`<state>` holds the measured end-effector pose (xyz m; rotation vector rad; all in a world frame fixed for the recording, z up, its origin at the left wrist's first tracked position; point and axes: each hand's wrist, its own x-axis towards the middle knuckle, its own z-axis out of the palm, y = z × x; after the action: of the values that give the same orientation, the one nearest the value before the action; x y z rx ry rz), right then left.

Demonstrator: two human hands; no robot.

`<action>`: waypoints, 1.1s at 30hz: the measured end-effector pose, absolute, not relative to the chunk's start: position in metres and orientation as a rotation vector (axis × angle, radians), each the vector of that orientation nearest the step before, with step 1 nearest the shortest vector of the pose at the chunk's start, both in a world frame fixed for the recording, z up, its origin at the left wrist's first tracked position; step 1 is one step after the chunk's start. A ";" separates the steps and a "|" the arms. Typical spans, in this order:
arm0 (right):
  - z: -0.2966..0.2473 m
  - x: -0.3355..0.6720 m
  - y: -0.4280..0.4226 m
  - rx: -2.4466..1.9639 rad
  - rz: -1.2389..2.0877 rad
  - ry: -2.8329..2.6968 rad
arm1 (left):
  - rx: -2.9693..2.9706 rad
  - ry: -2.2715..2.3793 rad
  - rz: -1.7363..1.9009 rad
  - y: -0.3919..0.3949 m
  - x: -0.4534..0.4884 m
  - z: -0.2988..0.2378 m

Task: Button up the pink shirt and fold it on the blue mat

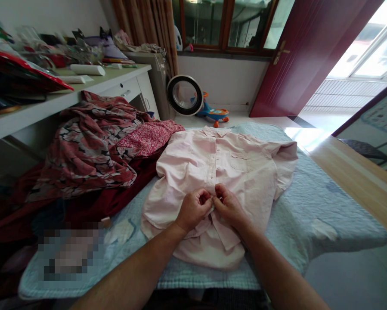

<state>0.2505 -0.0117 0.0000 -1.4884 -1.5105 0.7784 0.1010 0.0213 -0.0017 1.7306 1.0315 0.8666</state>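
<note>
A pale pink button-up shirt lies spread out, front side up, with its collar at the far end and a chest pocket on the right. Both hands meet at the lower part of its button strip. My left hand pinches the shirt's front edge. Right beside it, my right hand grips the other edge, with fingertips almost touching the left ones. Whatever button sits between the fingers is hidden. Below the hands the hem falls in loose folds. Under the shirt is a light blue quilted cover.
Patterned red clothes are heaped on the left. Behind them stands a white desk crowded with items. A washer with its round door open, a blue ride-on toy and a dark red door are at the back.
</note>
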 end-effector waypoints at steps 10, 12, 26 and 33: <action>-0.005 0.251 -0.007 -1.317 1.070 -1.254 | 1.517 1.015 0.843 0.020 0.101 -0.001; -0.004 0.250 -0.007 -1.218 1.202 -1.180 | 1.352 0.955 0.826 0.024 0.101 -0.002; -0.003 0.255 -0.006 -1.173 1.373 -1.210 | 1.661 0.992 0.810 0.025 0.095 0.005; 0.003 0.256 -0.012 -1.381 0.409 -1.722 | 2.171 0.935 1.053 0.023 0.095 0.012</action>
<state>0.2557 -0.0116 0.0028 -1.3813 -1.7223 0.4088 0.0950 0.0233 0.0124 2.1707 0.9353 1.0526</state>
